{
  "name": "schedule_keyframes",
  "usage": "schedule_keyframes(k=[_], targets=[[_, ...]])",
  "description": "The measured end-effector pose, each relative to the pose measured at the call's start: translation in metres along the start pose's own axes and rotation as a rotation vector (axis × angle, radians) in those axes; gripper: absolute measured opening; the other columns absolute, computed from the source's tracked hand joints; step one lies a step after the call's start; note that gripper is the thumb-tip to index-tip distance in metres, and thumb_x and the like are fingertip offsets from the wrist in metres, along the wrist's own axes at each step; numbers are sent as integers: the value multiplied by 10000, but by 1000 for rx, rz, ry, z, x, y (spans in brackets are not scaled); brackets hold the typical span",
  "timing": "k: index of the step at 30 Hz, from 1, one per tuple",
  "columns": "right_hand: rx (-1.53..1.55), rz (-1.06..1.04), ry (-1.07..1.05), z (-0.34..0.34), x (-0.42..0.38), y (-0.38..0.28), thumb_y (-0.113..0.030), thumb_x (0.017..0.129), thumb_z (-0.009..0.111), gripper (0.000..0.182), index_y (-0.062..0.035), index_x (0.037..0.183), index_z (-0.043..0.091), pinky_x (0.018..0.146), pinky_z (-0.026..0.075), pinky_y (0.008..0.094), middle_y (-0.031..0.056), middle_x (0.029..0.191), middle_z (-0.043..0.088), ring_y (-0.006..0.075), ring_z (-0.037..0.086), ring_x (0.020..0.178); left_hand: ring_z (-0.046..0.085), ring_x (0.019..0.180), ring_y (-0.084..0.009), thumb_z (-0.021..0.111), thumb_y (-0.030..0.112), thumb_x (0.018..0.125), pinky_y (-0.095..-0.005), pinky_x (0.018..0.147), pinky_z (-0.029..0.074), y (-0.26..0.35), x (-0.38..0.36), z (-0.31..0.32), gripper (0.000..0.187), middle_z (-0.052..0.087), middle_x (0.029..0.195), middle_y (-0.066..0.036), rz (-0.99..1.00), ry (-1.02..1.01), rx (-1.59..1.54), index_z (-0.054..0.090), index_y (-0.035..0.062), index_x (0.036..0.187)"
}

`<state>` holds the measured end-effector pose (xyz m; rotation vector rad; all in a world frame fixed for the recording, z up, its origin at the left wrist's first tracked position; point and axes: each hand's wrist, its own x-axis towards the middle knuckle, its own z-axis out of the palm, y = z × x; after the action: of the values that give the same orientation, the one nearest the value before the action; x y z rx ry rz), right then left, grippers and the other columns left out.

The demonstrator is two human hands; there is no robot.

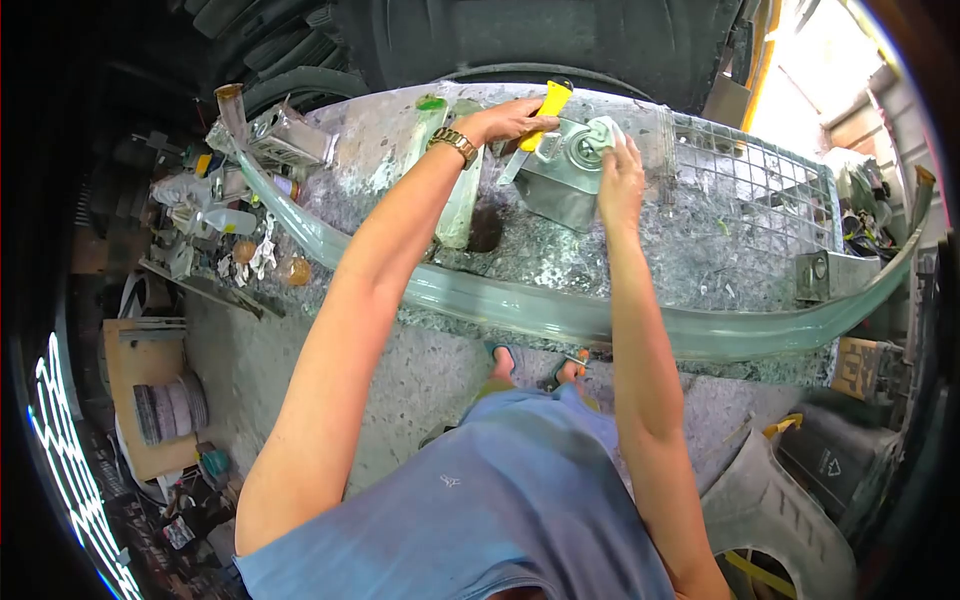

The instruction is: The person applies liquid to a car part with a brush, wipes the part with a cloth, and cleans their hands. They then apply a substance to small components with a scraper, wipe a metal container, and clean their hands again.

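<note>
My left hand (503,120), with a wristwatch on the wrist, is shut on a yellow-handled scraper (547,105) whose blade points down toward a grey metal box (560,185). The box sits on a paint-speckled workbench (380,150). My right hand (620,178) presses a pale crumpled cloth (602,133) against the round fitting on top of the box. Both hands meet at the box's top.
A long curved translucent green strip (560,312) runs along the bench's near edge. A wire mesh panel (750,185) lies to the right, with a second small metal box (826,272) beyond it. Bottles and tools clutter the left end (215,215). A tyre (540,40) stands behind the bench.
</note>
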<state>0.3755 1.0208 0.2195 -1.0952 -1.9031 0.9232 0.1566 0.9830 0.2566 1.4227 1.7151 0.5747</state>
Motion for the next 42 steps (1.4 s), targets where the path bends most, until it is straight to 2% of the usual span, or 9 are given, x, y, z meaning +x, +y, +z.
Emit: schedule_keyframes(k=[3, 6, 10, 15, 23, 27, 30, 38, 42], targets=[[581, 376, 21, -3, 5, 9, -152, 933, 477, 374, 45, 1249, 514, 964, 411, 362, 134, 1273, 534, 238, 535, 1118, 445, 724, -110, 485, 506, 926, -273, 618, 391, -2, -12, -3, 464, 490, 802, -9, 66, 22, 48, 522, 48, 994], [1236, 510, 81, -21, 4, 31, -206, 942, 477, 366, 16, 1232, 508, 961, 428, 370, 120, 1172, 595, 256, 560, 1093, 491, 846, -155, 496, 538, 905, -300, 713, 426, -9, -8, -4, 561, 526, 954, -74, 46, -28, 109, 519, 26, 1134], [1510, 520, 47, -62, -6, 42, -264, 947, 463, 339, -53, 1207, 521, 878, 487, 397, 100, 1111, 604, 244, 590, 992, 450, 1160, -269, 529, 611, 845, -358, 961, 384, -10, -13, -2, 791, 436, 1277, -147, -3, 34, 230, 377, 59, 1390], [1416, 584, 87, -99, -4, 94, -188, 865, 655, 271, -109, 1111, 571, 640, 499, 296, 47, 958, 631, 162, 593, 755, 365, 1288, -271, 509, 624, 850, -351, 1052, 313, -1, -26, 3, 850, 341, 1422, -174, -40, 77, 115, 294, 42, 1432], [1077, 560, 292, -169, 10, 121, -276, 846, 692, 249, -82, 907, 547, 422, 347, 253, 38, 751, 568, 115, 466, 516, 283, 1360, -267, 443, 627, 881, -343, 1105, 233, 5, -32, 9, 839, 275, 1480, -181, -137, 251, 16, 258, 30, 1441], [1040, 493, 285, -210, 16, 112, -312, 874, 654, 269, -69, 866, 539, 398, 326, 252, 45, 713, 554, 104, 436, 471, 351, 1318, -285, 503, 420, 923, -354, 1090, 261, 31, -84, 13, 557, 389, 1401, -180, 202, 848, 285, 465, 9, 1297], [911, 459, 223, -239, 5, 72, -312, 906, 607, 280, -41, 867, 549, 388, 358, 258, 49, 697, 546, 102, 460, 468, 356, 1318, -241, 444, 336, 970, -359, 1090, 260, 57, -163, 55, 488, 408, 1403, -141, 231, 972, 7, 440, 2, 1326], [546, 386, -837, -142, -139, -51, -154, 912, 571, 259, -21, 1130, 610, 568, 456, 227, 18, 821, 641, 62, 547, 653, 308, 1352, -262, 324, 331, 1005, -406, 1120, 226, 91, -326, 215, 491, 359, 1438, -152, -1, 1170, -443, 364, 7, 1372], [887, 225, -957, -20, -247, -107, -128, 931, 518, 271, -15, 1174, 558, 646, 464, 264, 48, 890, 635, 91, 549, 739, 272, 1365, -298, 348, 383, 990, -413, 1128, 233, 109, -356, 214, 521, 288, 1466, -183, 441, 1297, -1146, 374, -11, 1330]])
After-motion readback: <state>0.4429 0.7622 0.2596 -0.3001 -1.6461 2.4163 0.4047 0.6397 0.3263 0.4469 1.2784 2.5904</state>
